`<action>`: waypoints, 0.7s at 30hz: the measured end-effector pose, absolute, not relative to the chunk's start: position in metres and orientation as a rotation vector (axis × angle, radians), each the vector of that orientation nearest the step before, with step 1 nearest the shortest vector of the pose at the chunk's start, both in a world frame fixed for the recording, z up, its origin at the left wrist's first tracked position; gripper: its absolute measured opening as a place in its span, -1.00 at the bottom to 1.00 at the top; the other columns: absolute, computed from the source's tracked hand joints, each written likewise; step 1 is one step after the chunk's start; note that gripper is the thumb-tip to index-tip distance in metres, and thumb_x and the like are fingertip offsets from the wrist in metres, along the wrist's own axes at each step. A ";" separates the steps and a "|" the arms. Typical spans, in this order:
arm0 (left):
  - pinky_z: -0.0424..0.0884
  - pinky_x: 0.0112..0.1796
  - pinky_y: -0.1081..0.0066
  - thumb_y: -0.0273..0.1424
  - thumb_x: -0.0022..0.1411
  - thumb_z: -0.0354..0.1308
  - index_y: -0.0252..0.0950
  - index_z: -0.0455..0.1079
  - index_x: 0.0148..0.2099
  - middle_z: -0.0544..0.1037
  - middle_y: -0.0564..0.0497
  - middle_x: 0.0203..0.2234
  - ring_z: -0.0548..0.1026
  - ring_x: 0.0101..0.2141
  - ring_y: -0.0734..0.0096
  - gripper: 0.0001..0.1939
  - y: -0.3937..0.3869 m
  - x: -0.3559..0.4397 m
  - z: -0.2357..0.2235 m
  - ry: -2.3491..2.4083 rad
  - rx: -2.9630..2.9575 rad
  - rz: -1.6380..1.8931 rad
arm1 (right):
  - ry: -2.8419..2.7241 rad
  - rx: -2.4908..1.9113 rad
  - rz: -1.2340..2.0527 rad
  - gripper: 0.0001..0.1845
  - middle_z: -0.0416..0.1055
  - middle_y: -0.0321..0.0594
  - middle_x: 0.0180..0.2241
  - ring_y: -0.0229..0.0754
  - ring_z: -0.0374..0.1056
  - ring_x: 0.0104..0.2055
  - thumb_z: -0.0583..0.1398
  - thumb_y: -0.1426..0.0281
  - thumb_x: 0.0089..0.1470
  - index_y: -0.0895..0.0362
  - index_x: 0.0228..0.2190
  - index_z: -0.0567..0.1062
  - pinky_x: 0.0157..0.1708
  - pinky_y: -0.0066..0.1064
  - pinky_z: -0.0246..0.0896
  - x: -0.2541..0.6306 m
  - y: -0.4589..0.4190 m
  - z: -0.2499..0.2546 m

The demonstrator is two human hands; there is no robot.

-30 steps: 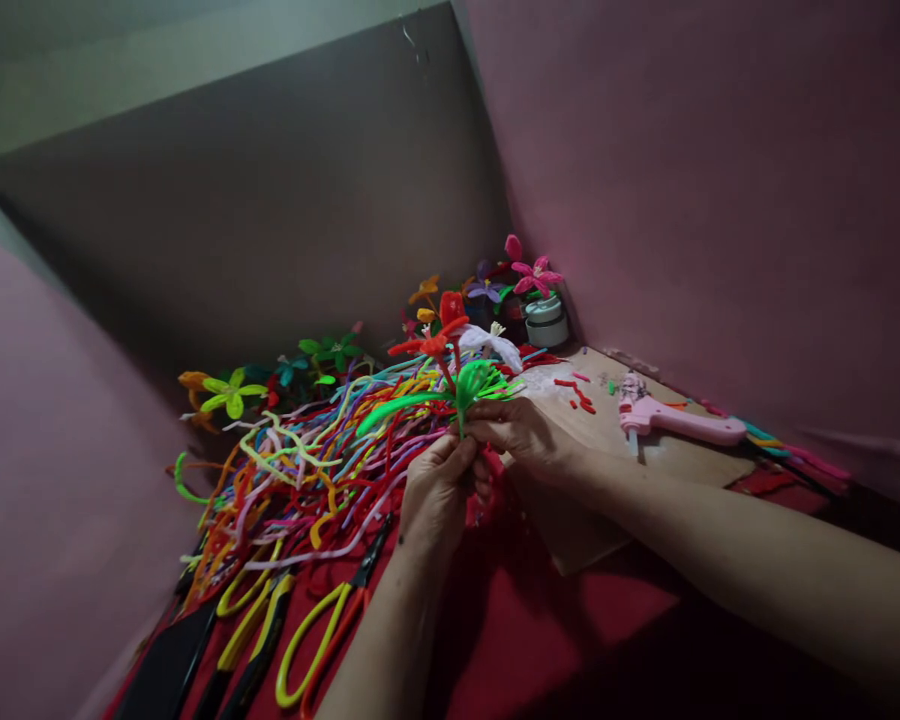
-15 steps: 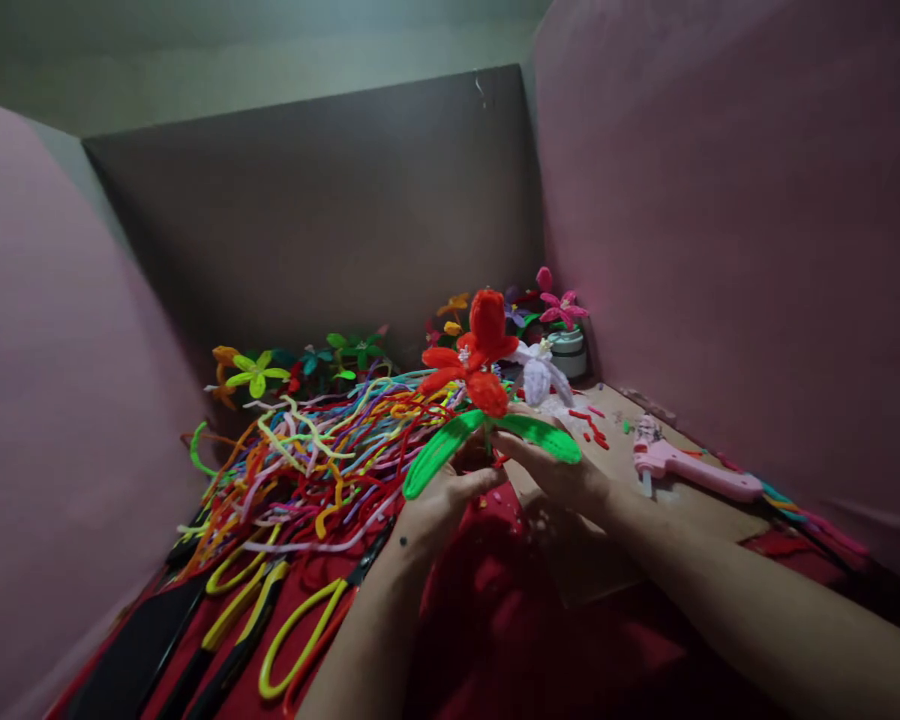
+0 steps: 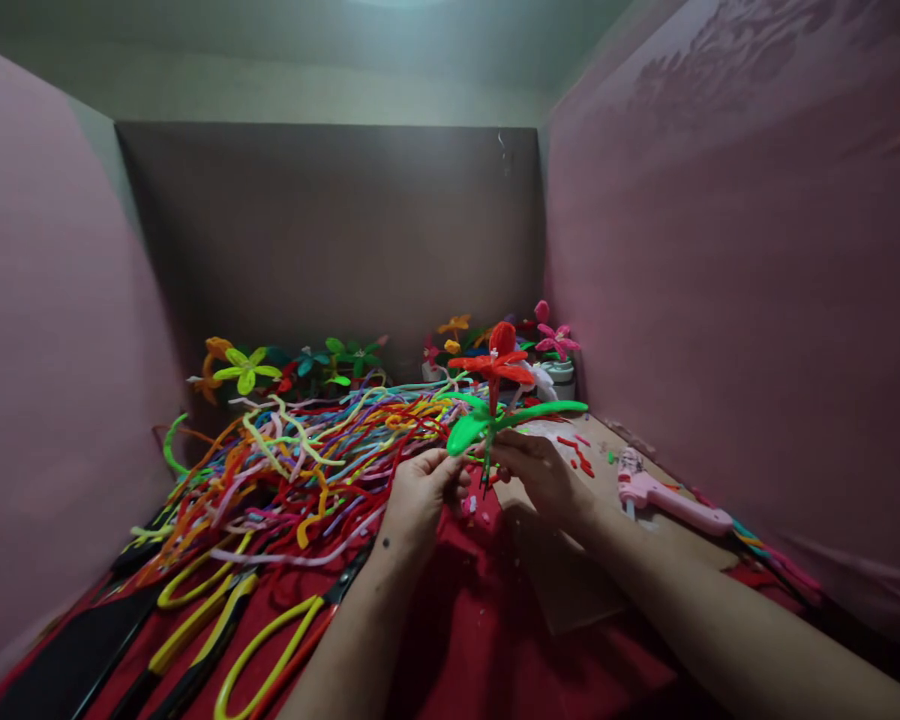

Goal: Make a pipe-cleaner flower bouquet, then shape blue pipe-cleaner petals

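A red pipe-cleaner flower (image 3: 493, 368) with a red bud above it stands upright in front of me, on a stem with long green leaves (image 3: 544, 411). My right hand (image 3: 544, 472) pinches the stem just beneath the leaves. At the near leaf's lower tip, my left hand (image 3: 420, 500) has thumb and forefinger closed together on the green pipe cleaner. The thin stem end pokes out below, between both hands. Behind the flower, a white pipe-cleaner flower (image 3: 546, 381) is partly hidden.
Loose pipe cleaners (image 3: 345, 440) pile up on the left. Scissors (image 3: 270, 650) and pliers (image 3: 202, 625) lie on the red cloth (image 3: 472, 620). A pink glue gun (image 3: 671, 497) rests on a board at right. More finished flowers (image 3: 247, 370) line the back wall.
The red flower has tipped from facing me to a side-on view and sits lower. My left hand has come up to a leaf tip. The camera view has levelled and tilted up.
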State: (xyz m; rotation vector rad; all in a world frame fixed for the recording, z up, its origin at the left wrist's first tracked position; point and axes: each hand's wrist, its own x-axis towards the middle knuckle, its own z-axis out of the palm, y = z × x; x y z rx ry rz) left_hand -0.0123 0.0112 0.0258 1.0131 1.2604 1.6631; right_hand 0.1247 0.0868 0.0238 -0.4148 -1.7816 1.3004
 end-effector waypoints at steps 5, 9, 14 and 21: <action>0.16 -0.72 0.57 -0.28 -0.08 0.23 -0.42 0.39 -0.45 0.36 0.10 -0.72 0.24 -0.75 0.63 -0.74 0.015 -0.010 0.022 1.273 1.036 1.677 | -1.794 -0.449 1.276 -0.77 0.22 -0.35 -0.58 -0.32 0.12 -0.49 0.08 0.32 0.00 0.16 -0.52 0.47 -0.47 -0.47 0.04 0.125 0.085 0.025; 0.11 -0.71 0.60 -0.30 -0.01 0.20 -0.38 0.39 -0.42 0.33 0.15 -0.74 0.20 -0.75 0.67 -0.79 0.007 0.002 0.030 1.277 1.109 1.774 | -1.784 -0.458 1.213 -0.79 0.19 -0.37 -0.59 -0.33 0.11 -0.49 0.10 0.34 -0.02 0.17 -0.60 0.39 -0.44 -0.47 0.05 0.126 0.082 0.029; 0.19 -0.66 0.58 -0.28 0.05 0.17 -0.36 0.42 -0.36 0.36 0.12 -0.68 0.26 -0.69 0.63 -0.79 -0.008 0.030 0.039 1.146 1.183 1.803 | -1.764 -0.460 0.999 -0.77 0.31 -0.30 -0.51 -0.25 0.20 -0.38 0.09 0.32 0.03 0.16 -0.54 0.42 -0.32 -0.42 0.12 0.124 0.086 0.022; 0.20 -0.70 0.58 -0.21 -0.03 0.21 -0.39 0.44 -0.37 0.43 0.04 -0.65 0.32 -0.69 0.58 -0.69 -0.007 0.039 0.049 0.809 0.703 1.668 | -1.897 -0.461 0.523 -0.79 0.38 -0.18 -0.36 -0.15 0.21 -0.25 0.08 0.37 0.05 0.10 -0.44 0.51 -0.23 -0.31 0.15 0.122 0.090 0.007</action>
